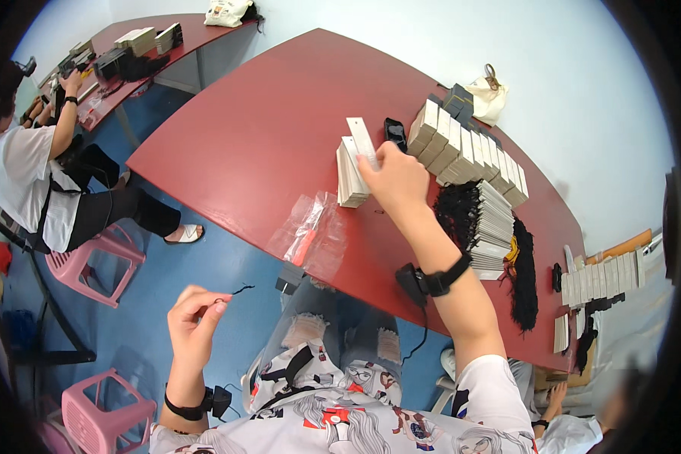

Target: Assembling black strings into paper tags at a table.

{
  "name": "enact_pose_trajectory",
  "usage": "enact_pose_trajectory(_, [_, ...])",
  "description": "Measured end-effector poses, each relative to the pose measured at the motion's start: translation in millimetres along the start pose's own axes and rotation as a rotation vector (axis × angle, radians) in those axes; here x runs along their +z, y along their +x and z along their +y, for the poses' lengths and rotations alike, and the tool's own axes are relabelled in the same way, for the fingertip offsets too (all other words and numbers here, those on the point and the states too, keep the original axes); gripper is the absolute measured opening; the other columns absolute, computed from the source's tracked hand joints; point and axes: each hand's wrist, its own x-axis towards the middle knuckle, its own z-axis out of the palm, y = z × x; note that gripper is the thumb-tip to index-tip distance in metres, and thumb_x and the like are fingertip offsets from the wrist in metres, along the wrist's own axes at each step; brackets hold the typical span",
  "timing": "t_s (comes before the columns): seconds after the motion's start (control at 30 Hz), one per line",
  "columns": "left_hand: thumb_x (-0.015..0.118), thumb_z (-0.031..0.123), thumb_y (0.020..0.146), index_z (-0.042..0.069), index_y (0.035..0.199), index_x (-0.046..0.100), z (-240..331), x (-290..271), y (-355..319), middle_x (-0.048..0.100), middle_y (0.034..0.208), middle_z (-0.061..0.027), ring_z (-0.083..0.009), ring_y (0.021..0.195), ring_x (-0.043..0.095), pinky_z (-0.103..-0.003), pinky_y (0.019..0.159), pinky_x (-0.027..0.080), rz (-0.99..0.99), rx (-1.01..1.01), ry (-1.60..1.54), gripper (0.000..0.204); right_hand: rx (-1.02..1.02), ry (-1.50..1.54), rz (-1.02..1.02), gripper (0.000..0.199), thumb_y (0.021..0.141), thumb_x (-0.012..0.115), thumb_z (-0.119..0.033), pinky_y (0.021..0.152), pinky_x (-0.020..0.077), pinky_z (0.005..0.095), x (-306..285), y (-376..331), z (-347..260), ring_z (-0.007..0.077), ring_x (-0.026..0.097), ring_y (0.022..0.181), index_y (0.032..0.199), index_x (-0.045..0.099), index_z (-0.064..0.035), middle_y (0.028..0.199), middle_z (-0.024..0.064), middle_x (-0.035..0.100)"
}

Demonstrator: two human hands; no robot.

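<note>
Your L hand (191, 316) (lower left of frame) pinches a black string (242, 289) & your R hand (396, 174) (upper mid) pinches a white card (359, 132) by the card stack (347, 180), so those prob. aren't done, but the stringy pile (493, 231), mid right, looks done.

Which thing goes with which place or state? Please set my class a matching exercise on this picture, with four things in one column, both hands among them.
Column one
1. Left hand
2. Right hand
3. Clear plastic wrapping
4. Pink stool at lower left

Column two
A. Lying at the near edge of the red table
B. Pinching a short black cord
C. Standing on the blue floor
D. Holding a white strip at a stack of similar strips

Right pairs: 1-B, 2-D, 3-A, 4-C.
</note>
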Motion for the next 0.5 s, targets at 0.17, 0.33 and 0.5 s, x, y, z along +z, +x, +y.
enact_pose_trajectory(0.17, [0.058, 0.003, 0.083, -0.001, 0.088, 0.063, -11, 7, 15, 0.064, 0.086, -0.0098, -0.0142, 0.072, 0.06, -0.025, 0.071, 0.047, -0.012, 0.221, -0.022, 0.008, -0.082, 0.455, 0.071, 0.028, 0.075, 0.065, -0.028, 0.057, 0.0491, 0.0364, -14, -56, -6, 0.0287, 0.064, 0.061, 0.082, 0.052, -0.0048, 0.07, 0.0147, 0.064])
enact_pose_trajectory(0.33, [0.056, 0.002, 0.085, -0.002, 0.099, 0.057, -22, 7, 5, 0.065, 0.087, -0.0122, -0.0158, 0.078, 0.063, -0.026, 0.074, 0.049, -0.163, -0.074, -0.296, 0.015, 0.171, 1.234, -0.758, 0.015, 0.083, 0.058, -0.008, 0.054, 0.0458, 0.0219, -26, -143, -14, 0.008, 0.058, 0.062, 0.088, 0.045, -0.003, 0.071, 0.0051, 0.062])
enact_pose_trajectory(0.5, [0.056, 0.001, 0.084, -0.001, 0.103, 0.05, -28, 16, 1, 0.066, 0.081, -0.0124, -0.0172, 0.076, 0.064, -0.026, 0.066, 0.051, -0.198, -0.172, -0.404, 0.02, 0.086, 1.124, -0.707, 0.017, 0.086, 0.058, -0.014, 0.056, 0.0462, 0.0267, 2, -202, -14, 0.0162, 0.062, 0.061, 0.091, 0.046, -0.0031, 0.073, 0.0103, 0.062])
